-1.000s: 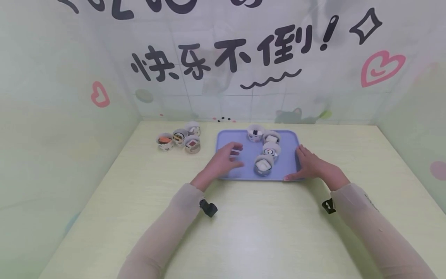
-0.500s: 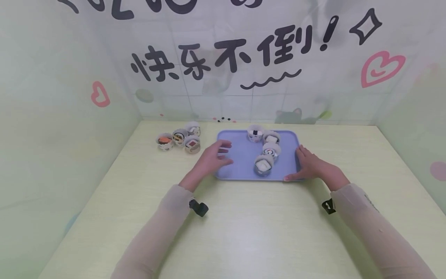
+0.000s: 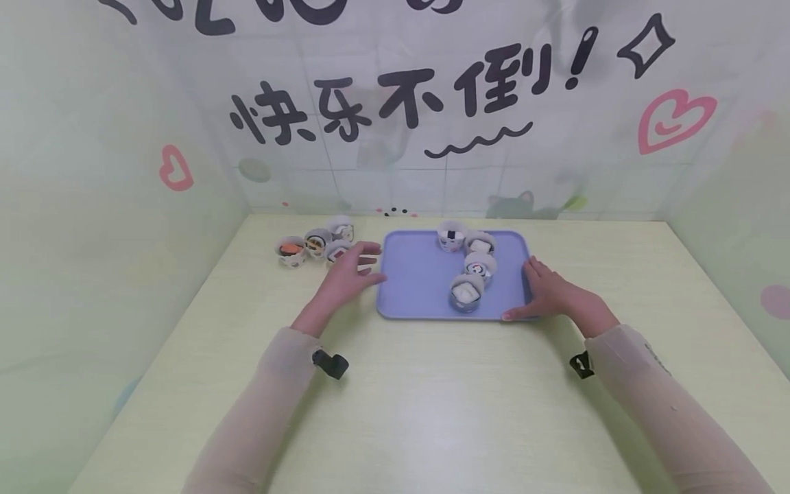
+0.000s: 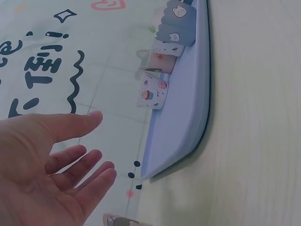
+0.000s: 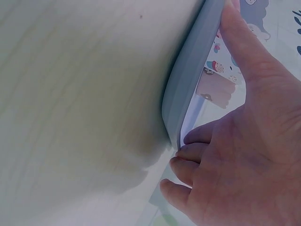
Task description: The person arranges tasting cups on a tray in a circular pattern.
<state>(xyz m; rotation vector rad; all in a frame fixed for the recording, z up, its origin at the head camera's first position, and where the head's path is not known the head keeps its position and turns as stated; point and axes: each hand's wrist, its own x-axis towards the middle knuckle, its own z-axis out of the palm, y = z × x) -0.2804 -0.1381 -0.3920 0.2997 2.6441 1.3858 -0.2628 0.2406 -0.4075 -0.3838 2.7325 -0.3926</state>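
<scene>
My left hand [image 3: 348,274] hovers left of the blue tray [image 3: 410,302], fingers loosely spread and nothing held. In the head view it overlaps a paper cup [image 3: 337,248] from the left cluster, partly hiding it. My right hand [image 3: 549,291] holds the tray's front right corner, thumb on the front rim and fingers along the right side. Several paper cups with sushi-like pieces stand on the tray: one with a white piece in front [image 3: 465,293], a round roll [image 3: 479,267], another white piece [image 3: 481,244], and a black-banded one [image 3: 452,235] at the back.
Beside the partly hidden cup stand a cup with an orange piece [image 3: 291,250], a cup with a dark roll [image 3: 317,243] and a cup at the back [image 3: 341,228]. A printed curtain [image 3: 395,185] rises behind the pale wooden table [image 3: 432,391].
My left hand has moved left, from over the tray to beside the left cup cluster, now overlapping one cup. The right hand stays at the tray's corner. The cups have not moved.
</scene>
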